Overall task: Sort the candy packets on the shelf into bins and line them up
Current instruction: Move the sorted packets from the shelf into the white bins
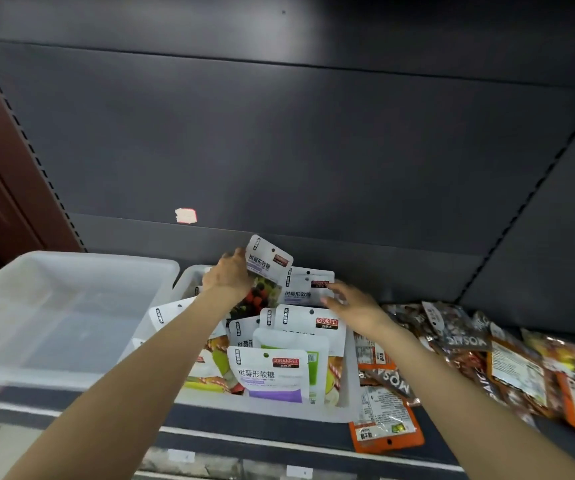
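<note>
Forearms reach over clear plastic bin (343,412) of packets. Left hand (225,277) grips white raspberry-gummy packet (267,265), upright, tilted right, above back row. Right hand (352,303) just right, fingers (334,287) spread, touching rear packet (305,289).

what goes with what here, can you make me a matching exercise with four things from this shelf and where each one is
Things:
1. left hand
2. right hand
3. large clear bin
4. orange packet

Places or states:
A. lies flat at the shelf's front edge, right of the packed bin
B. far left, no packets visible inside
C. grips a tilted white packet
D. fingers spread over the packed bin, holds nothing

Pairs: 1-C, 2-D, 3-B, 4-A
</note>
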